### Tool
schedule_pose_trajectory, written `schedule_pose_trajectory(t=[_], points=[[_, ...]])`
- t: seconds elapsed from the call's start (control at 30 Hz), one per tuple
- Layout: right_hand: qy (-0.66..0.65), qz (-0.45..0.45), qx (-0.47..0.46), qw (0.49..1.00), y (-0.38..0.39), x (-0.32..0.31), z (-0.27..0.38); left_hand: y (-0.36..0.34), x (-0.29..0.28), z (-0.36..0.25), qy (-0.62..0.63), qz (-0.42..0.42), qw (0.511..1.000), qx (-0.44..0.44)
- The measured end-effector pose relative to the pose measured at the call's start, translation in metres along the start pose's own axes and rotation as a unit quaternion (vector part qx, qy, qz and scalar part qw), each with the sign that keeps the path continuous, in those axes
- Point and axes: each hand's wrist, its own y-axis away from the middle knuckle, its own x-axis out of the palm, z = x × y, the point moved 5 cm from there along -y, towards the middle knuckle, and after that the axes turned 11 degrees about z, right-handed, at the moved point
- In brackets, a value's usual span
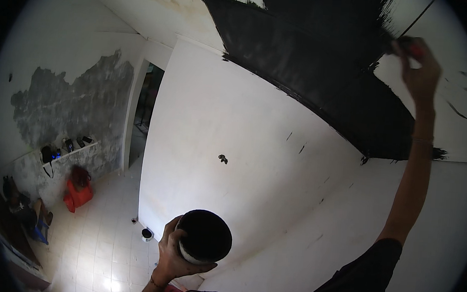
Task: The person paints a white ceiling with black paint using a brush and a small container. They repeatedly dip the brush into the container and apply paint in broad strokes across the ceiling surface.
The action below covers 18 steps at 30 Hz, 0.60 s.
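My left hand (174, 255) grips a round white tub (194, 258) from the side and below, thumb over its rim. The inside of the tub looks black, and how full it is cannot be made out. Overhead at the upper right, my right hand (422, 78) is closed on a paintbrush (415, 49) with a red part showing. The brush head is blurred and dark, up against the ceiling at the ragged edge of a large black painted area (316, 70). Bare whitish ceiling lies to the right of that edge.
Below the black paint stands a white wall (236, 113) with dark splatters. On the left are a doorway (148, 101), a patchy grey wall (78, 95), a small shelf (71, 154) with dark items, and a red bag (79, 195). A small white pot (147, 235) rests on the tiled floor.
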Motion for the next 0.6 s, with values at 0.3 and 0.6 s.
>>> schedule_pose_trajectory(t=[0.3,0.6], points=[[-0.051,0.042,-0.051,0.996,-0.006,0.000,0.007,0.001,0.003,0.004,0.008,0.008,1.000,-0.001],[-0.032,-0.060,-0.037,0.997,-0.002,-0.046,-0.006,0.001,0.004,0.006,0.003,0.011,1.000,0.001]])
